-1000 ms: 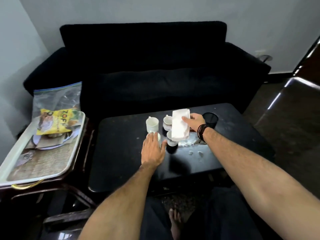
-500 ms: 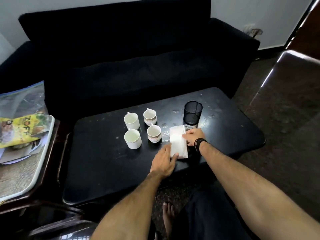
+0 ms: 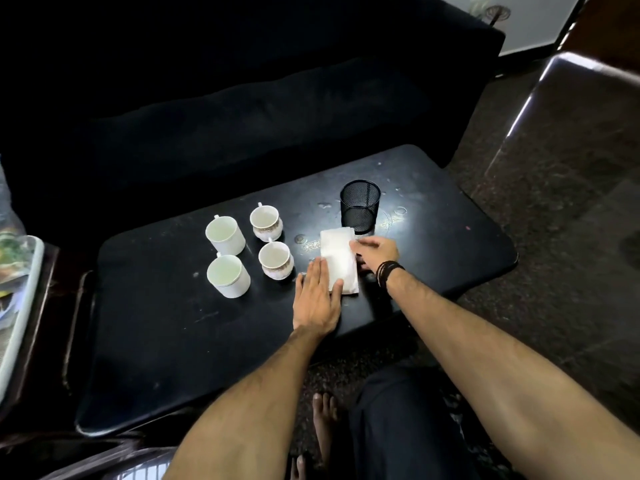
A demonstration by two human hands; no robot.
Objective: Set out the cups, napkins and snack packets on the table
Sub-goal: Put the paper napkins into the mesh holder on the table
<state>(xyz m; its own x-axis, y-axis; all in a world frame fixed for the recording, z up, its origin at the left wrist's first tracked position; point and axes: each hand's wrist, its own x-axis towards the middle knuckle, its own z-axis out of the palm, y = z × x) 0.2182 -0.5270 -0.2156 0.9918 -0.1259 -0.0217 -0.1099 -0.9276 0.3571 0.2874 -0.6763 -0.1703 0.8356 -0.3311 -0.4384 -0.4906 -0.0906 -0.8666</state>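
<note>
A white stack of napkins [image 3: 337, 258] lies flat on the black table [image 3: 173, 341], just in front of a black mesh holder [image 3: 360, 206]. My left hand [image 3: 317, 299] rests flat, fingers extended, on the stack's lower left corner. My right hand [image 3: 375, 249] pinches the stack's right edge. Several cups stand left of the napkins: two plain white ones [image 3: 225, 233] [image 3: 228, 275] and two patterned ones [image 3: 266, 223] [image 3: 276, 259]. A snack packet [image 3: 7, 247] shows only partly at the left frame edge.
A tray [image 3: 20, 306] on a side stand sits at the far left. A black sofa [image 3: 242, 116] stands behind the table and a dark chair [image 3: 571, 133] at the right. My bare foot [image 3: 323, 420] is on the floor below the table's front edge.
The napkin stack went from held upright above the cups to lying flat on the table. My left hand moved from the cups to the stack. The view tilted down.
</note>
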